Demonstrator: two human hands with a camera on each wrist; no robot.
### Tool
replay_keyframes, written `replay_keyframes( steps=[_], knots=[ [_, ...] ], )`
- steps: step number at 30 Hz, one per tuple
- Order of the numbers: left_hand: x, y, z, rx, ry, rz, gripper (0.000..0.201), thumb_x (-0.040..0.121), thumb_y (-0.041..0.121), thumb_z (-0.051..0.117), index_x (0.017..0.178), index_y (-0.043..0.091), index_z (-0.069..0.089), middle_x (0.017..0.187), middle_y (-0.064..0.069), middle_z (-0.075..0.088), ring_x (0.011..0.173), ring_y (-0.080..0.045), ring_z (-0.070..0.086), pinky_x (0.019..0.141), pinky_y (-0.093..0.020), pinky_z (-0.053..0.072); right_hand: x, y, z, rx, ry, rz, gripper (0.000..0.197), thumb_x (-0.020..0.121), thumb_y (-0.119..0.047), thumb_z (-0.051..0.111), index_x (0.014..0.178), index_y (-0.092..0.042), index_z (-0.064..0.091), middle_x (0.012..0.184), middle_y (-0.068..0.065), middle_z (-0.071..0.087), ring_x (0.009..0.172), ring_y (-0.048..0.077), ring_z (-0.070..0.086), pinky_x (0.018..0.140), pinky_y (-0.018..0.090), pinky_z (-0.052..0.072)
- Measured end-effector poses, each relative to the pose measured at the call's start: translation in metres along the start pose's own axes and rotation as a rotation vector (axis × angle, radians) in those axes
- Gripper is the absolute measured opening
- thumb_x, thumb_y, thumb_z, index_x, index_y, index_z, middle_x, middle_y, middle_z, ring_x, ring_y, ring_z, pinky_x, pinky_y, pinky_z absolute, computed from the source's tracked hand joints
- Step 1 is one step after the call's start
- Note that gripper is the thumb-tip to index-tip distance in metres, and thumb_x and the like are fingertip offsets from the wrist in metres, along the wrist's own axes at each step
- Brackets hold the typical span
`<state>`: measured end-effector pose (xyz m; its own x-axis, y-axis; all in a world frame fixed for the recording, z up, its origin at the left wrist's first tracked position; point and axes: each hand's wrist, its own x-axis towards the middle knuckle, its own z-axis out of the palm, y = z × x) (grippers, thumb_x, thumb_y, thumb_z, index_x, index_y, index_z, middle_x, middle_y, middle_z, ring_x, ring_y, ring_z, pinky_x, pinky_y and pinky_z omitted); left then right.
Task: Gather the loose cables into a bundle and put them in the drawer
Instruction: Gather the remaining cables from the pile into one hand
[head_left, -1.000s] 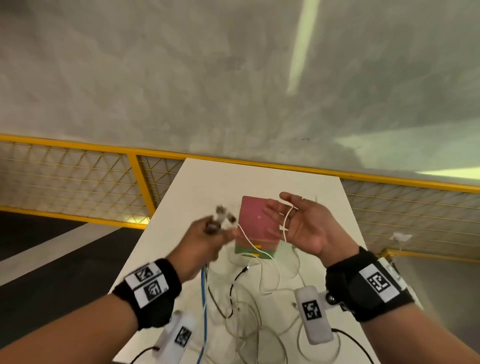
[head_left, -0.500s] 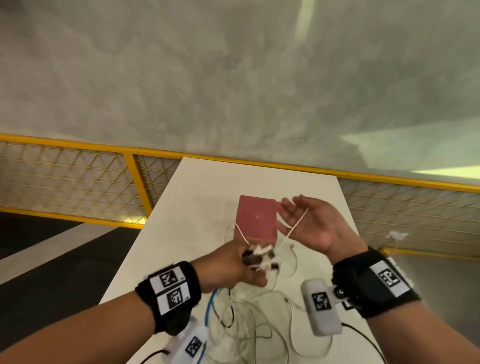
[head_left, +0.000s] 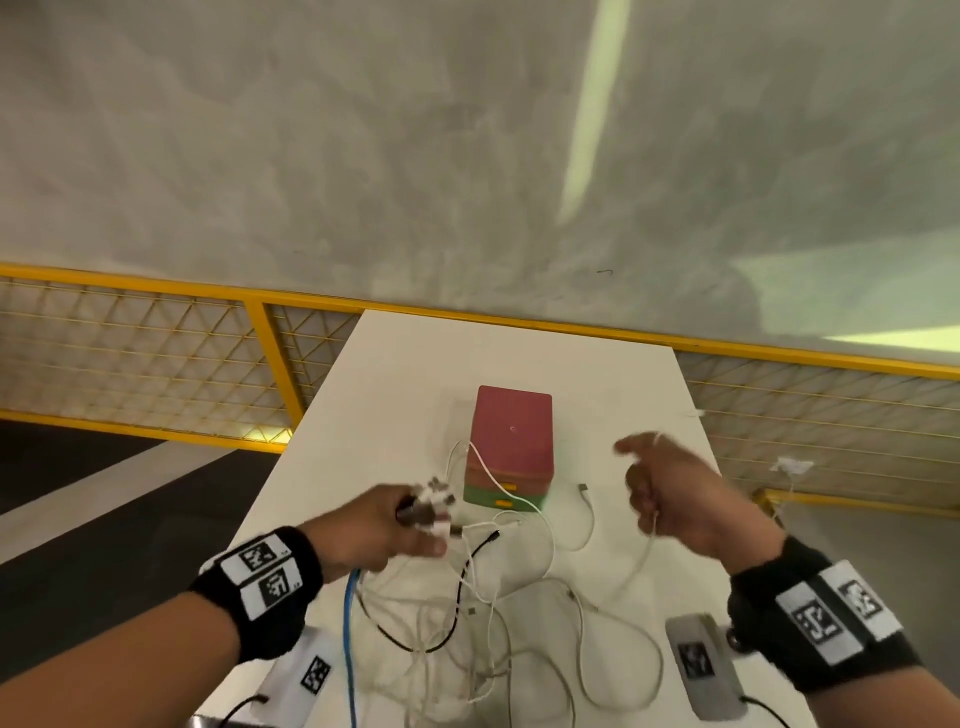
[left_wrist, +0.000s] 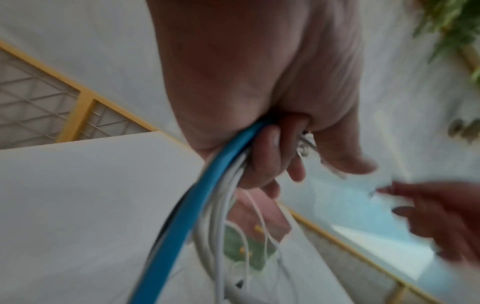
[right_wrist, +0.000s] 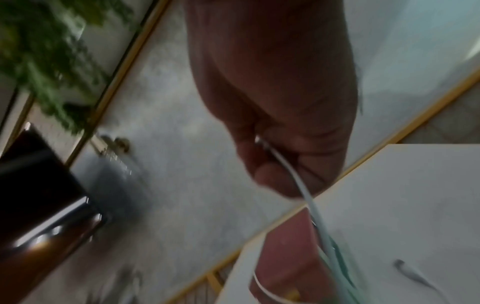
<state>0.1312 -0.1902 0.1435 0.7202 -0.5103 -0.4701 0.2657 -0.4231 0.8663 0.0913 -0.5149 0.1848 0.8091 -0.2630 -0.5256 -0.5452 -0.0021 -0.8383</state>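
Note:
A tangle of white, black and blue cables (head_left: 467, 618) sprawls over the near half of the white table (head_left: 395, 395). My left hand (head_left: 395, 530) grips a bunch of cable ends, their plugs (head_left: 436, 501) sticking out above its fist; the left wrist view shows the blue cable (left_wrist: 187, 207) and white ones running through its curled fingers. My right hand (head_left: 670, 493) holds one thin white cable (right_wrist: 293, 170) in its curled fingers, right of the drawer box (head_left: 511, 447). The small box has a red top and green bottom drawer, both closed.
A yellow-framed mesh fence (head_left: 156, 364) runs behind and beside the table, with grey floor beyond. A loose white cable end (head_left: 584, 491) lies right of the box. White wrist camera units (head_left: 701, 660) hang under both forearms.
My right hand has turned palm-down, curled round the white cable and swung right, away from the box. My left hand with its bunch of plugs has stayed low by the box's front left.

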Motion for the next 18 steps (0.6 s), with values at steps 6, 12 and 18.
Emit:
replay_keyframes(
  steps=[6,12,18],
  knots=[
    [0.014,0.048,-0.013,-0.389,0.304,0.194,0.009,0.094,0.008,0.062,0.100,0.001,0.065,0.069,-0.001,0.050,0.044,-0.008,0.028,0.039,-0.020,0.023,-0.012,0.083,0.019,-0.775,-0.621,0.119,0.022,0.089,-0.026,0.044,0.099,-0.028,0.064,0.080,0.005,0.062,0.066,0.017,0.061,0.056,0.025,0.044],
    [0.010,0.080,-0.006,-0.390,0.267,0.263,0.030,0.101,0.027,0.050,0.103,0.003,0.069,0.058,0.001,0.049,0.043,-0.010,0.030,0.042,-0.022,0.030,0.013,0.110,0.032,-1.181,-0.648,0.142,0.060,0.072,-0.061,0.065,0.124,-0.032,0.061,0.126,-0.002,0.064,0.111,0.017,0.060,0.087,0.027,0.048],
    [0.005,0.083,0.006,-0.290,0.293,0.317,0.039,0.100,0.029,0.051,0.088,-0.003,0.071,0.063,-0.010,0.062,0.055,-0.021,0.058,0.057,-0.026,0.054,0.103,0.116,0.017,-0.754,0.182,-0.008,0.036,0.089,-0.039,0.060,0.097,-0.005,0.065,0.102,0.013,0.070,0.097,0.032,0.063,0.069,0.028,0.040]
  ],
)
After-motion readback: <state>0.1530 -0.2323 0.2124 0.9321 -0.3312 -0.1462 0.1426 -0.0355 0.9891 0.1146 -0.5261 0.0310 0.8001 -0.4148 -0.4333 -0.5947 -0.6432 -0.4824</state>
